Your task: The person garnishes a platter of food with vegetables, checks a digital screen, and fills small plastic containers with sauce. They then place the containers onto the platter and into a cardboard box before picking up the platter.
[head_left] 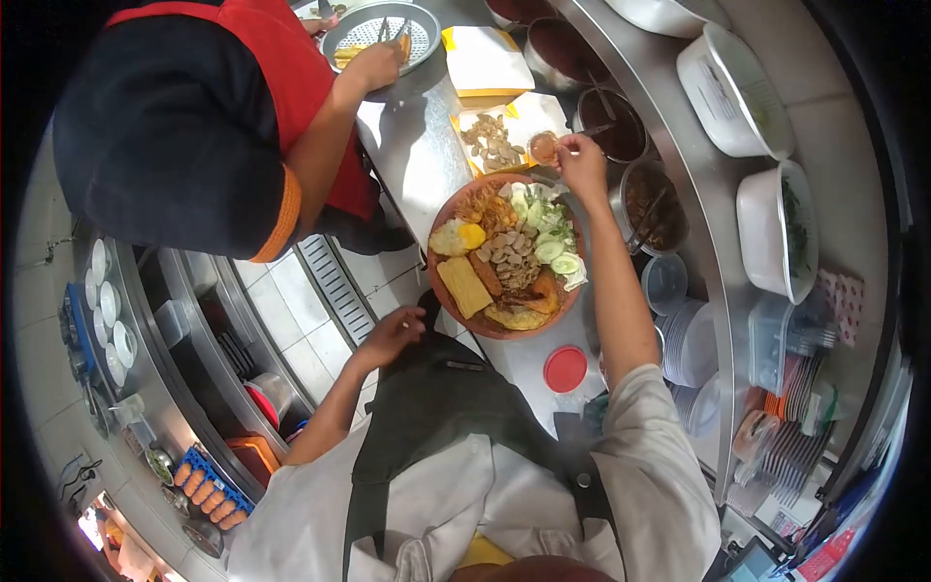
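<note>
My right hand (584, 167) pinches a small clear cup of reddish-brown sauce (544, 147) at the right side of an open takeaway box (531, 114). Pale brown sliced pieces (493, 142) lie in that box. Just below it is a round clay-coloured platter (438, 308), loaded with a fried egg (458, 237), sliced cucumber (564, 262), shredded greens, brown slices and a yellow rectangular block (465, 286). My left hand (393, 335) hangs off the counter to the lower left of the platter, fingers loosely apart and holding nothing.
A co-worker in a red apron (281, 58) stands at the upper left, holding tongs over a perforated metal tray (427, 39). Another box (485, 60) and several sauce pots (611, 126) are at the back. A red lid (566, 369) lies nearby; white tubs (734, 89) line the right shelf.
</note>
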Demonstrator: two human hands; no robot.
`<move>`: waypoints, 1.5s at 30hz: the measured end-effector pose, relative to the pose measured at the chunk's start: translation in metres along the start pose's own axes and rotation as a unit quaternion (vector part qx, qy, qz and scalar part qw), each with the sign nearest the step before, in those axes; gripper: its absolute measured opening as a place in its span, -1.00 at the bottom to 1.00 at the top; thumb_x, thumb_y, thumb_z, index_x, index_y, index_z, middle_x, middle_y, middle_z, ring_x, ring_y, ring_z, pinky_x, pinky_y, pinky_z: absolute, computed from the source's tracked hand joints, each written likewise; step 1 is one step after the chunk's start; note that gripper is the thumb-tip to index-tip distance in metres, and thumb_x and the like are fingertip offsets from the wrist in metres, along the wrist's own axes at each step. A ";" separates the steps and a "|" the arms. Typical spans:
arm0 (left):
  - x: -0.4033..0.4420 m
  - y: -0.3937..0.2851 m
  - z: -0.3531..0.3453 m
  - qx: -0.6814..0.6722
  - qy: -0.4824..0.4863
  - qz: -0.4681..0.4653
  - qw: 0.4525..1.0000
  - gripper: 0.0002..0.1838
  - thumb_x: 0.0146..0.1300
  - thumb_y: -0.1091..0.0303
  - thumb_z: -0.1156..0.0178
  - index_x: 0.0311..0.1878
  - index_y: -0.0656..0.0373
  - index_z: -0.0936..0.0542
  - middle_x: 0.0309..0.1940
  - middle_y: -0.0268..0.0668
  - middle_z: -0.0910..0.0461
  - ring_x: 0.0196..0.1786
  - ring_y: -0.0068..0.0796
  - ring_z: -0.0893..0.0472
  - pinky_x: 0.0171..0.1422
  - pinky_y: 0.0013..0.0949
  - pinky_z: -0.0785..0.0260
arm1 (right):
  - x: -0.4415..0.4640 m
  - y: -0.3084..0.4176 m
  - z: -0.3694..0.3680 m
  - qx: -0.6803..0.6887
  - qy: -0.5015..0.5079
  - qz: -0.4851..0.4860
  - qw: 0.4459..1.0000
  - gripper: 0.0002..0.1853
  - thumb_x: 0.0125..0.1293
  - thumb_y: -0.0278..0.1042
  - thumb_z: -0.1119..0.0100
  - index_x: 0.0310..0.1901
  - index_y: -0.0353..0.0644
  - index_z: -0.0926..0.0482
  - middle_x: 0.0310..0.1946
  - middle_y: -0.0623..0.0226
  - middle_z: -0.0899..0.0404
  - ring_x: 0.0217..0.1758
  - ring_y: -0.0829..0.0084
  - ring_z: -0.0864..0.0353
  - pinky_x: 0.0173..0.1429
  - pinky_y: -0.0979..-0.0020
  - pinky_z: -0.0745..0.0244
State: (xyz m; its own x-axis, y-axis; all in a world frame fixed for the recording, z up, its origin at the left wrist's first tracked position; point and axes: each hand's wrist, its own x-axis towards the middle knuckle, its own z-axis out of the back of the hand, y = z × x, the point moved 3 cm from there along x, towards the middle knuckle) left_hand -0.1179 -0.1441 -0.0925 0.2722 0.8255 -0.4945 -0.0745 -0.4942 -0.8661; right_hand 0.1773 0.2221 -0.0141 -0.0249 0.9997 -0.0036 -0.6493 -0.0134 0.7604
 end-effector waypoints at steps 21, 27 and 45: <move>0.314 -0.117 0.052 0.041 -0.214 -0.060 0.974 -0.57 0.32 0.39 -0.24 0.19 0.37 -0.41 -0.32 -0.15 -0.64 -0.44 -0.45 -0.68 -0.36 -0.40 -0.55 | 0.045 0.006 -0.096 -0.223 0.143 0.108 0.958 -0.75 0.26 -0.51 -0.06 -0.06 -0.28 -0.64 -0.16 -0.15 -0.67 0.01 -0.06 -0.66 0.09 0.05 -0.53; 0.300 -0.127 0.052 -0.019 -0.202 -0.043 0.978 -0.58 0.30 0.44 -0.23 0.17 0.38 -0.42 -0.34 -0.20 -0.61 -0.41 -0.50 -0.65 -0.41 -0.44 -0.49 | 0.056 0.016 -0.084 -0.178 0.160 0.025 0.971 -0.77 0.29 -0.48 -0.13 -0.05 -0.19 -0.66 -0.19 -0.08 -0.69 -0.05 0.01 -0.70 0.07 0.13 -0.56; 0.294 -0.195 0.021 0.548 -0.048 -0.374 0.747 -0.71 0.24 0.07 -0.26 -0.30 0.10 -0.72 -0.06 -0.26 -0.56 0.10 -0.31 -0.51 0.23 -0.05 -0.16 | 0.108 0.027 -0.056 -0.280 0.265 0.032 0.922 -0.71 0.12 -0.48 -0.34 -0.07 -0.25 -0.70 -0.15 -0.07 -0.72 0.00 0.12 -0.73 0.07 0.24 -0.57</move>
State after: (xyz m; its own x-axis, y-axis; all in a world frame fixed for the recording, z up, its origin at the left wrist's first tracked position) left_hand -0.0434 0.2007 -0.0701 0.5650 0.8004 0.2002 -0.6904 0.5915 -0.4165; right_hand 0.1147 0.3286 -0.0302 -0.3481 0.8481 -0.3994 -0.9209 -0.2296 0.3151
